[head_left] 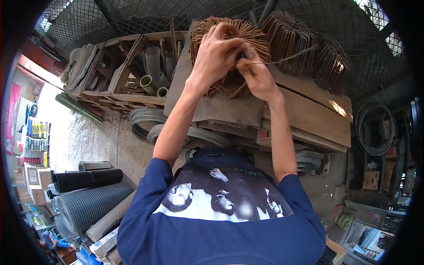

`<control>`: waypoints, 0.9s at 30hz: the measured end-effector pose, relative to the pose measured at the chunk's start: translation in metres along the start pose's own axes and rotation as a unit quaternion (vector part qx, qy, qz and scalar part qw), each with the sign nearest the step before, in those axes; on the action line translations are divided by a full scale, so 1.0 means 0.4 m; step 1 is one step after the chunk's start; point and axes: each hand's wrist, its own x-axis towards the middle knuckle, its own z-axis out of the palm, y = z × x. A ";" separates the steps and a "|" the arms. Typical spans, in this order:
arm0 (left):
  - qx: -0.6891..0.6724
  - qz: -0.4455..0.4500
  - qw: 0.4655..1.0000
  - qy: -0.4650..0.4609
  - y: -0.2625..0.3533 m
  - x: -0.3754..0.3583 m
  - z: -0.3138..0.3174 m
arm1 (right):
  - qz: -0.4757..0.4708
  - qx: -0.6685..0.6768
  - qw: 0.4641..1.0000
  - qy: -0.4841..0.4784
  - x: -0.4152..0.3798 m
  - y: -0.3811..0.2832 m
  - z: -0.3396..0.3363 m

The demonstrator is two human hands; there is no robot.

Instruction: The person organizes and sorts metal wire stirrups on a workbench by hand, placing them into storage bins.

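A bundle of rusty bent metal rods (201, 39) lies on a worn wooden bench (221, 110). Over this bundle, my left hand (218, 49) is closed, its fingertips pinched beside those of the other hand; what it grips is too small to make out. My right hand (257, 76) is closed too, with a thin twisted wire (293, 55) that runs out from its fingers toward the right. Two more bundles of bent rods, one larger (287, 42) and one smaller (331, 64), lie to the right of the first.
Wire coils (150, 121) rest below the bench's left side, and another coil (375, 128) hangs at the right. Wooden shelving (128, 66) holds tubes at the upper left. Rolls of mesh (90, 205) and a black roll (88, 179) lie lower left. Wire fencing spans the back.
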 end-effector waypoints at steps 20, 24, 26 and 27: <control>-0.083 0.003 0.995 -0.062 -0.079 -0.094 0.084 | -0.011 0.083 0.989 0.123 0.061 0.042 0.006; -0.138 0.031 0.989 0.035 -0.043 -0.065 0.062 | -0.038 0.073 0.986 0.143 0.060 0.031 0.008; -0.242 -0.068 0.967 0.045 -0.063 -0.082 0.076 | -0.082 0.059 0.982 0.161 0.060 0.028 0.009; -0.341 -0.167 0.924 0.050 -0.058 -0.082 0.074 | -0.096 0.027 0.981 0.164 0.054 0.030 0.013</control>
